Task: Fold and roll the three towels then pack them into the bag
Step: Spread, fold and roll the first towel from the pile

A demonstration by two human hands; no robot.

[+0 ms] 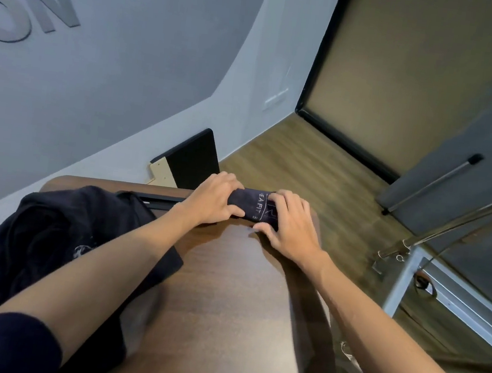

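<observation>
Towel (254, 204) (rolled, dark, lettered "EA FIT") gripped by both hands, left hand (213, 199), right hand (291, 223).

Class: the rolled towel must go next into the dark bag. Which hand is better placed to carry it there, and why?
Probably the left hand: it grips the rolled towel's end nearer the bag; the right hand is farther away.

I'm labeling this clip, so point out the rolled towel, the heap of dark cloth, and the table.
rolled towel (253, 206), head view, on its printed middle between the hands.
heap of dark cloth (44, 235), head view, on its crumpled centre.
table (222, 308), head view, on bare wood.
</observation>
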